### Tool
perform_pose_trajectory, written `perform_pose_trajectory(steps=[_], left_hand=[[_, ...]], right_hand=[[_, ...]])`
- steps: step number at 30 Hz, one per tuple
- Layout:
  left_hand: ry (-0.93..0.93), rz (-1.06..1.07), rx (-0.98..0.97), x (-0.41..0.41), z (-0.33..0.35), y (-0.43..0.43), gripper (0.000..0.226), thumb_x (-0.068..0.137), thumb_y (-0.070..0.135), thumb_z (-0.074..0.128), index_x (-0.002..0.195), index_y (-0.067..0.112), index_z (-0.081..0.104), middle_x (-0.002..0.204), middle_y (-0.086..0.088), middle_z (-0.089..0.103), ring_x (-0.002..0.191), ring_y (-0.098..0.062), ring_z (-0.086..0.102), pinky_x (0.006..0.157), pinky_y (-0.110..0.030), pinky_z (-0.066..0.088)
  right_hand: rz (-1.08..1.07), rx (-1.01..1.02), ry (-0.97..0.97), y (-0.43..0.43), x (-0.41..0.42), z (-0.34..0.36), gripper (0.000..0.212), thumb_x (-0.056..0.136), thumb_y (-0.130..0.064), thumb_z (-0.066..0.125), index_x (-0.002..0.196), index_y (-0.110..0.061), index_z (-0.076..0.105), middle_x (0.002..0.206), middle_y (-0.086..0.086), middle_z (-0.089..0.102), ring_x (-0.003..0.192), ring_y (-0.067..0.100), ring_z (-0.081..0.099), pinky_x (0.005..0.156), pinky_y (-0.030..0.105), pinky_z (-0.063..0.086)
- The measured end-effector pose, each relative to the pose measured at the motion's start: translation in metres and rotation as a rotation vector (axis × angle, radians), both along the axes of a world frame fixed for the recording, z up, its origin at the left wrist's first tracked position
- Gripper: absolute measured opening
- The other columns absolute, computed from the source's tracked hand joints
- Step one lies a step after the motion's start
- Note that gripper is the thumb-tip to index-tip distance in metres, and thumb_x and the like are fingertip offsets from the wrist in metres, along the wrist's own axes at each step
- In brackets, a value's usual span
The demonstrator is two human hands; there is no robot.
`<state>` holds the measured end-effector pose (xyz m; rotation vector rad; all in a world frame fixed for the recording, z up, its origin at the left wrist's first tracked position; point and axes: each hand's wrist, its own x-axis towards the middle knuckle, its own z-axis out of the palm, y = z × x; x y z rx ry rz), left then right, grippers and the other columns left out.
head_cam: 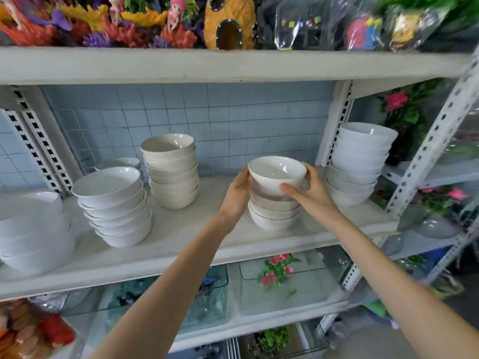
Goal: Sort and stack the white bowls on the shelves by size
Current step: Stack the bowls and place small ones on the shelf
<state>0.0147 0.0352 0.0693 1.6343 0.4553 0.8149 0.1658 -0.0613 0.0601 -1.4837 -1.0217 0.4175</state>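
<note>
Two bare forearms (pixel 178 286) reach to a white shelf (pixel 181 244). Left hand (pixel 237 196) and right hand (pixel 315 193) clasp a glossy white ceramic bowl (pixel 277 174) directly over a short stack of white bowls (pixel 273 213); seated crooked, it could slide off or chip.

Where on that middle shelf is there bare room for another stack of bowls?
Bare gap between the cream stack and the short stack under the held bowl; also the shelf's front strip. The left end is crowded.
</note>
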Motion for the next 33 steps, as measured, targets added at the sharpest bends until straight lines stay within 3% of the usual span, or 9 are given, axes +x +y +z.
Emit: perform_pose_trajectory(steps=[4,7,10,13,17,24,27,31,33], left_hand=[[0.012,0.060,-0.037,0.008,-0.018,0.008,0.032,0.103,0.018,0.037,0.132,0.020,0.050,0.123,0.013,0.056,0.112,-0.002,0.049,0.075,0.006,0.036],[0.046,0.085,-0.055,0.011,-0.031,0.012,0.036,0.103,0.021,0.037,0.138,0.018,0.048,0.133,0.008,0.055,0.119,-0.004,0.048,0.085,0.001,0.038],[0.058,0.088,-0.045,0.015,-0.041,0.014,0.037,0.103,0.019,0.035,0.139,0.018,0.046,0.137,0.004,0.054,0.128,-0.011,0.047,0.107,-0.023,0.036],[0.054,0.084,-0.045,0.018,-0.046,0.014,0.036,0.103,0.019,0.034,0.138,0.020,0.046,0.137,0.001,0.054,0.129,-0.015,0.047,0.113,-0.040,0.033],[0.047,0.074,-0.019,0.016,-0.051,0.013,0.038,0.103,0.019,0.034,0.139,0.016,0.044,0.139,-0.001,0.052,0.131,-0.016,0.045,0.114,-0.041,0.031],[0.092,0.060,-0.011,0.014,-0.051,0.013,0.032,0.104,0.018,0.033,0.119,0.042,0.047,0.118,0.021,0.057,0.115,-0.004,0.053,0.107,-0.030,0.037],[0.090,0.046,-0.014,0.012,-0.052,0.013,0.033,0.104,0.017,0.032,0.127,0.037,0.047,0.127,0.015,0.056,0.121,-0.006,0.050,0.109,-0.030,0.035],[0.079,0.037,0.001,0.009,-0.057,0.011,0.043,0.104,0.017,0.034,0.147,0.014,0.033,0.148,0.000,0.041,0.137,-0.014,0.036,0.118,-0.036,0.024],[0.094,0.028,-0.020,0.006,-0.059,0.009,0.048,0.104,0.020,0.035,0.150,0.014,0.024,0.153,0.001,0.033,0.141,-0.011,0.029,0.119,-0.036,0.020]], right_hand=[[-0.004,-0.013,0.002,0.005,0.005,-0.017,0.079,0.060,-0.045,0.076,0.127,-0.023,0.041,0.124,-0.009,0.053,0.113,0.004,0.052,0.087,0.013,0.044],[0.001,-0.021,-0.003,0.005,0.006,-0.024,0.078,0.061,-0.045,0.075,0.127,-0.023,0.041,0.125,-0.006,0.054,0.109,0.003,0.054,0.088,0.017,0.046],[0.000,-0.019,0.006,0.005,0.011,-0.027,0.080,0.060,-0.046,0.075,0.128,-0.021,0.042,0.127,-0.003,0.053,0.110,0.004,0.055,0.089,0.020,0.046],[0.014,-0.030,0.013,0.004,0.013,-0.030,0.078,0.061,-0.047,0.076,0.127,-0.023,0.042,0.128,-0.005,0.053,0.111,0.002,0.055,0.089,0.021,0.047],[0.027,-0.033,0.026,0.002,0.013,-0.033,0.074,0.064,-0.045,0.075,0.127,-0.026,0.041,0.126,-0.007,0.054,0.111,0.000,0.055,0.089,0.019,0.047],[0.054,-0.054,0.070,-0.001,0.013,-0.033,0.075,0.065,-0.041,0.074,0.129,-0.024,0.039,0.121,-0.013,0.054,0.109,-0.001,0.056,0.093,0.022,0.048],[0.075,-0.054,0.069,-0.002,0.011,-0.032,0.073,0.067,-0.039,0.073,0.130,-0.023,0.038,0.120,-0.014,0.054,0.107,-0.003,0.055,0.088,0.016,0.047],[0.103,-0.035,0.092,-0.004,0.013,-0.033,0.052,0.081,-0.025,0.066,0.127,-0.025,0.039,0.120,-0.016,0.054,0.103,-0.011,0.056,0.086,0.011,0.045],[0.101,-0.042,0.109,-0.009,0.014,-0.033,0.055,0.080,-0.036,0.064,0.128,-0.028,0.039,0.123,-0.019,0.052,0.110,-0.009,0.053,0.091,0.012,0.045]])
